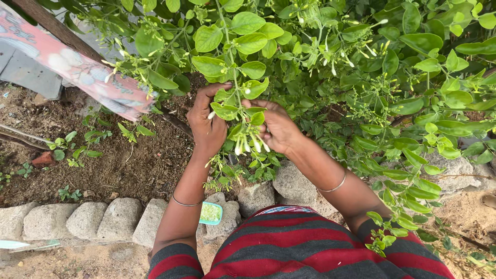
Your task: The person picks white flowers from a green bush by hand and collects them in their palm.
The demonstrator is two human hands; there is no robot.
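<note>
My left hand (206, 124) and my right hand (276, 126) reach into a leafy green bush (330, 62). Both hold a thin stem (235, 88) with round leaves between them. A cluster of small white flower buds (250, 144) hangs below the fingers, close to my right hand. My left thumb and fingers curl around the leaves on the stem's left side. Each wrist carries a thin metal bangle. A small light blue container (211, 213) with pale green contents sits under my left forearm, on the stones.
A row of grey stones (77, 219) borders a bed of brown soil (129, 160) with small weeds. A slanting pole wrapped in pink patterned cloth (77, 70) crosses the upper left. Sandy ground lies below the stones.
</note>
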